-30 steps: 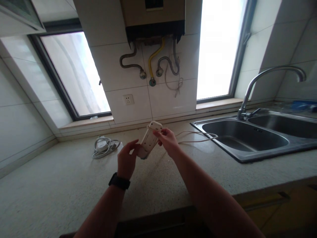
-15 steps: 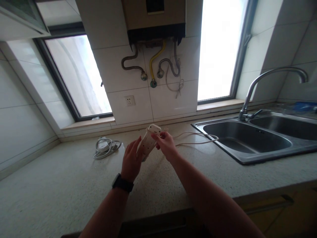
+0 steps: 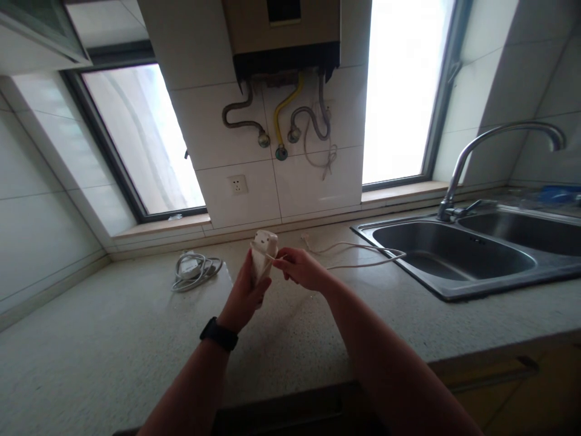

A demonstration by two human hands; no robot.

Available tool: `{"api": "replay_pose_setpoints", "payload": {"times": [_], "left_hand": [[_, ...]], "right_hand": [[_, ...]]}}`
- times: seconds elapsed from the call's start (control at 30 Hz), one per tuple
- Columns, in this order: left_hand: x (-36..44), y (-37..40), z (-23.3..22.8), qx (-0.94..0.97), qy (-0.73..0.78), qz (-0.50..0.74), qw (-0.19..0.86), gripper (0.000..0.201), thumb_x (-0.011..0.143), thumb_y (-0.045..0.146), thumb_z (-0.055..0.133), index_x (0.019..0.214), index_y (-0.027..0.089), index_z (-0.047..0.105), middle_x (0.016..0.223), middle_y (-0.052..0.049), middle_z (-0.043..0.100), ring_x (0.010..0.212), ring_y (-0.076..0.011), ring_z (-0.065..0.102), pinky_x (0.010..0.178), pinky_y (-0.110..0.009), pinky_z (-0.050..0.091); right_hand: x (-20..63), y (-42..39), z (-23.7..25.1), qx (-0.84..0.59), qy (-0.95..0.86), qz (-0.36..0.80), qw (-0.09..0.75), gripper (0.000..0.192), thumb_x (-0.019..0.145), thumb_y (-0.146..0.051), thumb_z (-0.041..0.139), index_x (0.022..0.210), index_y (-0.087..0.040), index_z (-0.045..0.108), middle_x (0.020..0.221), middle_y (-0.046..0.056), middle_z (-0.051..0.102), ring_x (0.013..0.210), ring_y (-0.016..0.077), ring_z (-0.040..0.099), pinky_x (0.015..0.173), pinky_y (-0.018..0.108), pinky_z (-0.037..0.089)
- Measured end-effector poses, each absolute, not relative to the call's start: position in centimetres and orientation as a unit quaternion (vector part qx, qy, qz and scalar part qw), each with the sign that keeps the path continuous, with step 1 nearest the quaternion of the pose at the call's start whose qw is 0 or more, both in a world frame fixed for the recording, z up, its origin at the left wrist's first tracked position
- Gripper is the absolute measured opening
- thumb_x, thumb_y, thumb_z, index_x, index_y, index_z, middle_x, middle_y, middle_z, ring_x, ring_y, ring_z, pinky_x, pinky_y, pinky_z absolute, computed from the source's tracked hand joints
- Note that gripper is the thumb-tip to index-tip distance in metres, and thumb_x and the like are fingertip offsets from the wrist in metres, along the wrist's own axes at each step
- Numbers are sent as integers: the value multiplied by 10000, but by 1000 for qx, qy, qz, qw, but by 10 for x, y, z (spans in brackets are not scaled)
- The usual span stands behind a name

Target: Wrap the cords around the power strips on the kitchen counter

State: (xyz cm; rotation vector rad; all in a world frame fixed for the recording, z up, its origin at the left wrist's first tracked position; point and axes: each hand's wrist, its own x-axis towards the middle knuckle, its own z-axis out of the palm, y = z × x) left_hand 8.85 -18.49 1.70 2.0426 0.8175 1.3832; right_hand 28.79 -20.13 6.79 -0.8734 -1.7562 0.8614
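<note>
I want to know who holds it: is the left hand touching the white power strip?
Touching: the head view shows the left hand wrapped around the white power strip.

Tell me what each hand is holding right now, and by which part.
The left hand grips the white power strip around its lower body, holding it upright. The right hand pinches its cord close to the strip.

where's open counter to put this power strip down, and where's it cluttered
Bare counter runs along the near edge left of the left hand, up to the coiled grey cable. Another free patch lies between the right hand and the sink rim. Crowded: the power strip cord trails across toward the sink.
</note>
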Motion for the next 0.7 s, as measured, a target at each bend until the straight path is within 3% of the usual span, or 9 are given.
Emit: {"api": "replay_pose_setpoints", "payload": {"times": [0.13,0.23,0.33,0.47,0.7], "left_hand": [[85,-187,20,707,257,506,421,853,819,303,688,1557,236,265,1514,-88,396,1336,-262,412,1049,-354,396],[85,-192,24,663,222,486,524,754,817,275,675,1506,220,373,1335,-110,542,1034,-210,573,819,-307,484],[86,-199,26,627,161,463,606,601,836,249,633,1415,205,480,1218,-122,566,810,-154,554,653,-280,463],[88,-206,27,588,103,434,675,444,823,257,606,1256,162,582,1187,-147,542,806,-165,537,620,-281,450],[91,-212,27,539,62,372,753,444,804,353,607,1192,137,595,1119,-141,502,748,-146,478,577,-264,404]], "right_hand": [[301,-201,69,-308,-760,337,463,360,869,-495,622,806,-141,600,611,-29,501,523,69,405,496,202,311],[307,-201,72,-307,-755,334,473,344,825,-470,678,789,-134,615,640,-15,532,568,79,441,530,208,328],[311,-201,75,-308,-752,348,468,340,809,-459,696,779,-133,606,631,-15,540,550,75,426,512,203,312],[316,-200,76,-308,-741,363,474,345,775,-449,728,755,-137,582,612,-19,543,517,68,417,485,196,307],[312,-200,73,-262,-718,414,494,381,760,-428,744,743,-166,468,593,-29,555,464,58,425,442,189,316]]}}
